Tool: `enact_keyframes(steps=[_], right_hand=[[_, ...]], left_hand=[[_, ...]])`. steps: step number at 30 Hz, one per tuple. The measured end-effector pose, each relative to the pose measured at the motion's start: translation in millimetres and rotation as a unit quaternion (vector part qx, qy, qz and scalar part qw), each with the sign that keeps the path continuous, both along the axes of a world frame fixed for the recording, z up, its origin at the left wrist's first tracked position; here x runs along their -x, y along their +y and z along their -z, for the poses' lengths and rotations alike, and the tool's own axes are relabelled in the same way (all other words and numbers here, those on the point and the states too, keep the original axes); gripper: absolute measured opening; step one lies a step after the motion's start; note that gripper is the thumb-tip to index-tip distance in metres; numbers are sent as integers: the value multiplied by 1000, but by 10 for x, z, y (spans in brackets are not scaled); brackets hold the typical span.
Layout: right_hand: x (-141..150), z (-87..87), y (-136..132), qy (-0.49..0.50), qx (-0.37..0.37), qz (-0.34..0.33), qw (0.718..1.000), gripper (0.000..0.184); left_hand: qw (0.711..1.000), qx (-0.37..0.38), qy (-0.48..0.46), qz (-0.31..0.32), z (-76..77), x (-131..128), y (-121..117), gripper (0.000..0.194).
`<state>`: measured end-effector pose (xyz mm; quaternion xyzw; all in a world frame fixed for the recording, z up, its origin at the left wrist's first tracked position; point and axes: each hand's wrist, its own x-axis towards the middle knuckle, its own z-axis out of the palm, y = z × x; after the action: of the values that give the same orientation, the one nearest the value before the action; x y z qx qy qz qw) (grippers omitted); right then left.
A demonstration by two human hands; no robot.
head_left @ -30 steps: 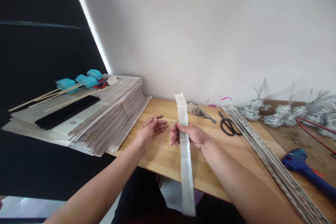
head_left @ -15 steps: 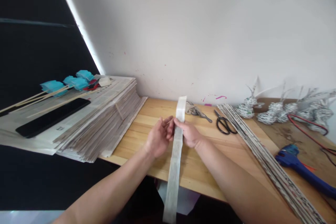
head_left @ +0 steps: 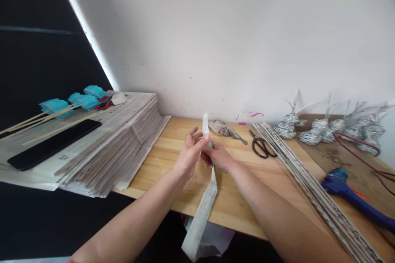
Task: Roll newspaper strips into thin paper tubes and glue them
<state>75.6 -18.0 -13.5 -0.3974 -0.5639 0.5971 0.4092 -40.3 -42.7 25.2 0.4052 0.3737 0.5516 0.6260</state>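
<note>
We take the scissors (head_left: 258, 139) as our landmark on the wooden counter (head_left: 160, 144). To the left of them we hold the paper strip (head_left: 200, 218), with its short upper end pointing up and its longer lower part slanting down past the counter's front edge. Our left grip (head_left: 189, 154) is nearly closed, the thumb pressing on the strip while some fingers extend loosely; our right grip (head_left: 219, 157) is closed around the strip, its fingers partly hidden. Close at the right of the scissors lies a bundle of paper rods (head_left: 304, 178), and farther right a blue tool (head_left: 348, 195). Well to the left of the scissors we see the newspaper stack (head_left: 126, 144), bearing a black phone (head_left: 55, 144).
</note>
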Motion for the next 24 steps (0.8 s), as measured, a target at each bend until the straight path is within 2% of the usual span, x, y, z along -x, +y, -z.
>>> enact_keyframes(steps=[2,3,5,6,8,11,14,16,17,21,24], right_hand=[[43,0,-46,-53,-19,-2,998,24],[62,-2,-69,-78,-27,-2,997,19],[84,-6,-107,-116,-44,-3,992,8],[88,-8,-119,-125,-52,-11,991,8],[86,-9,-135,-123,-52,-49,990,19],[80,-10,-153,-51,14,-129,990,29],[61,-33,-169,72,108,-205,970,41],[35,-59,-176,128,139,-248,950,45],[21,-71,-179,140,145,-267,942,46],[-10,-74,-210,93,151,-361,916,43],[9,-60,-262,46,139,-437,887,42]], left_hand=[[996,-37,80,-21,28,-9,74,80],[992,-54,113,-21,60,-13,109,79],[984,-80,161,-18,134,-10,157,60],[982,-84,168,-22,163,0,166,49],[985,-75,150,-31,180,42,151,38],[993,-67,94,-17,91,152,84,46],[994,-52,55,73,-57,274,38,50],[991,-29,18,128,-130,332,42,48],[991,-22,1,134,-152,350,52,45],[995,-27,-41,91,-166,375,89,27],[994,-33,-50,90,-204,400,61,19]])
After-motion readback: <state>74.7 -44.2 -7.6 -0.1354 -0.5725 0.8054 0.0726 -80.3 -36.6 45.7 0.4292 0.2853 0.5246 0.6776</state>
